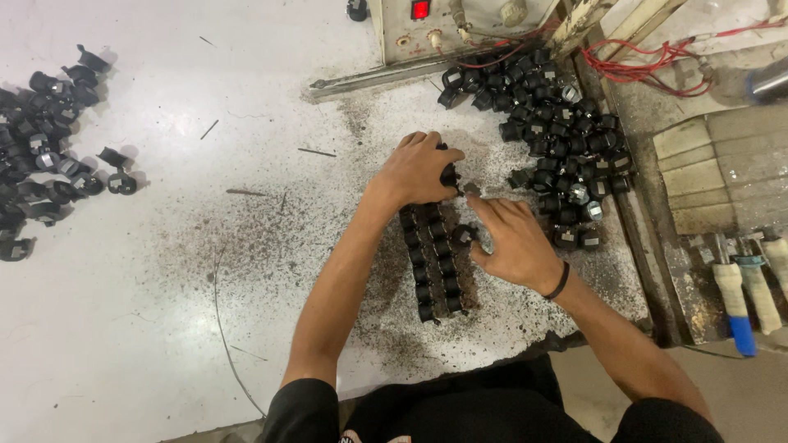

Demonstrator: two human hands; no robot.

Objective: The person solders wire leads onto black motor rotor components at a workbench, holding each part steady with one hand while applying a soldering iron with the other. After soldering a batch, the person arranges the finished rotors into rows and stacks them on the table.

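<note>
Two neat rows of small black cylindrical parts point(435, 267) lie side by side in the middle of the white table point(164, 312). My left hand point(414, 171) rests over the far end of the rows, its fingers curled around a black part there. My right hand point(513, 242), with a black band on the wrist, pinches one black part point(465, 235) at the right side of the rows. A large loose heap of the same black parts point(550, 139) lies just beyond my right hand.
A second heap of black parts point(49, 148) lies at the table's far left. A cream machine box with a red switch point(420, 10) and red wires point(640, 66) stands at the back. Tool handles point(743, 295) lie on the bench at right. Dark grit covers the table's middle.
</note>
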